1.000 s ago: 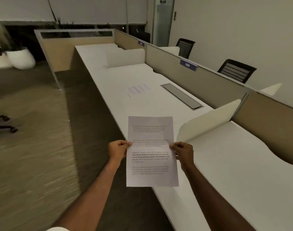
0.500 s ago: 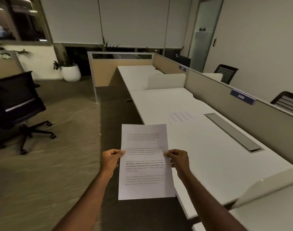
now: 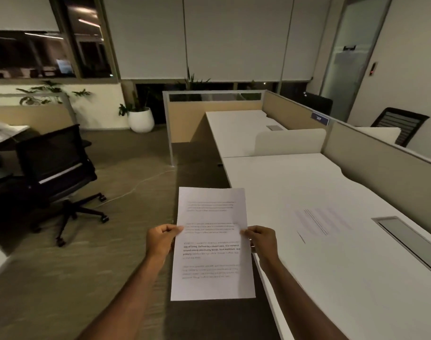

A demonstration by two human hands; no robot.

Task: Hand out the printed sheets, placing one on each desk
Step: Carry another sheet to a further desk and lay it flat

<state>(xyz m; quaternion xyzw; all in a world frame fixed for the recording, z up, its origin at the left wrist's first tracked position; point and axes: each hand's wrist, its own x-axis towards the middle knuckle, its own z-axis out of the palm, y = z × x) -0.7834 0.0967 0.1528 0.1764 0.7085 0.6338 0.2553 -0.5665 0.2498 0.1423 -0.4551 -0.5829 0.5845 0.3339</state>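
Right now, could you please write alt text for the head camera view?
Both hands, left hand and right hand, hold a printed sheet upright beside a white desk where another sheet lies flat. A black office chair stands left.

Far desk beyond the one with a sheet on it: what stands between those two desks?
In the head view, a low white divider panel stands upright between the far desk and the near desk, where a sheet lies.
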